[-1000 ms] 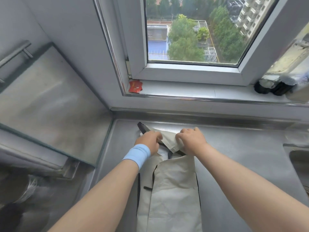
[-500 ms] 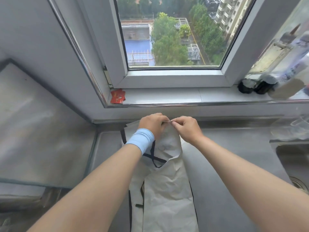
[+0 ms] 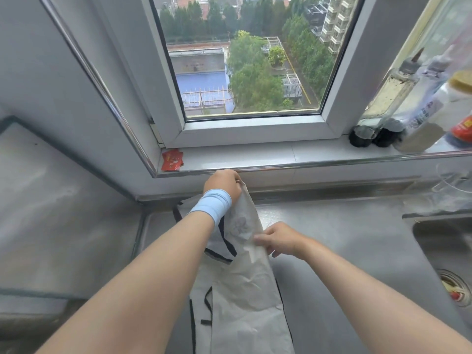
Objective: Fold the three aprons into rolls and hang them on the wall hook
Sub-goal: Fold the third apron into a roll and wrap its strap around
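A pale grey apron (image 3: 245, 284) with black trim and straps lies folded lengthwise on the steel counter, running from the back wall to the near edge. My left hand (image 3: 223, 183), with a light blue wristband, grips the apron's top end and holds it lifted just below the window sill. My right hand (image 3: 277, 238) rests lower on the apron's right edge, fingers pinching the fabric. No wall hook or other aprons are in view.
The steel counter (image 3: 344, 238) meets a sink (image 3: 449, 264) with a drain at the right. A window sill (image 3: 268, 154) holds a red packet (image 3: 172, 159) at the left and several bottles (image 3: 398, 103) at the right. A steel panel (image 3: 63, 213) stands at the left.
Both hands lifted the apron's top end from the counter toward the sill. My right hand then let go of the top and slid down to the apron's right edge.
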The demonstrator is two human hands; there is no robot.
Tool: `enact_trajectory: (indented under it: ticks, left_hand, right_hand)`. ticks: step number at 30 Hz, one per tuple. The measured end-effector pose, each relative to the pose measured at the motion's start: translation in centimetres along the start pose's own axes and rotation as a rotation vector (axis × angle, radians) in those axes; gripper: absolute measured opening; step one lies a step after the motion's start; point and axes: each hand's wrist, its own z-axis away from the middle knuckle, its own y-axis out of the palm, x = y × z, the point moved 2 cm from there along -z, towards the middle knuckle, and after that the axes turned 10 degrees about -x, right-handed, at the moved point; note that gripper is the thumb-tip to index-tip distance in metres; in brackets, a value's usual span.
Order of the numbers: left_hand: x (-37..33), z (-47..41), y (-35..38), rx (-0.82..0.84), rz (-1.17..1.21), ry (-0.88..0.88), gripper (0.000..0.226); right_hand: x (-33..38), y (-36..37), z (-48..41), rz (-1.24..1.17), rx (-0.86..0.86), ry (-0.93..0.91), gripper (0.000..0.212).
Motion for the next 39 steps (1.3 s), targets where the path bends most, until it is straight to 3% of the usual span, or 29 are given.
enact_trajectory:
  ticks: [3,8,12,15,19,21,23,26,29,31,33,35,39]
  left_hand:
    - [-0.9,-0.2,0.2,-0.039,0.012,0.013,0.029]
    - [-1.2,1.6,0.8,-0.074,0.316,0.118,0.04]
    - [1.0,4.6,2.1,-0.058,0.22,0.157,0.031]
    - [3.8,6.2,2.9,0.036,0.155,0.047,0.027]
    - [6.8,7.4,3.9,0.143,0.119,-0.089,0.028]
    - [8.0,7.5,4.1,0.137,0.139,-0.171,0.029]
    - [9.5,7.4,4.1,0.109,0.158,-0.243,0.031]
    - [11.8,7.1,4.1,0.06,0.164,-0.393,0.038]
    - [13.5,6.8,4.1,-0.036,0.124,-0.494,0.037]
    - [14.0,6.8,4.0,-0.043,0.072,-0.37,0.038]
    - [14.3,7.0,4.0,0.019,-0.03,-0.146,0.04]
    - [14.4,7.1,4.0,0.122,-0.139,-0.01,0.043]
    - [14.9,6.7,3.9,0.301,-0.26,0.021,0.036]
  right_hand:
    - [-0.8,-0.1,-0.1,-0.011,-0.22,0.027,0.034]
    - [0.1,-0.5,0.0,-0.097,-0.22,0.0,0.01]
    - [1.8,-0.6,-1.1,-0.063,-0.358,-0.044,0.016]
    - [2.0,-0.4,-2.2,-0.095,-0.457,-0.004,0.024]
    - [1.9,0.2,-3.4,-0.114,-0.444,0.004,0.02]
    - [2.3,0.3,-4.2,-0.125,-0.435,0.0,0.03]
    - [2.9,0.2,-5.0,-0.015,-0.459,-0.037,0.036]
    - [4.0,0.3,-5.3,0.364,-0.614,-0.095,0.046]
    - [5.1,1.9,-5.3,0.637,-0.765,-0.369,0.042]
    - [5.2,3.6,-5.5,0.672,-0.596,-0.466,0.042]
    - [4.5,5.5,-5.8,0.819,-0.305,-0.485,0.065]
    - [4.0,6.8,-6.0,1.004,-0.13,-0.531,0.077]
    - [4.6,8.1,-7.2,1.052,-0.179,-0.551,0.037]
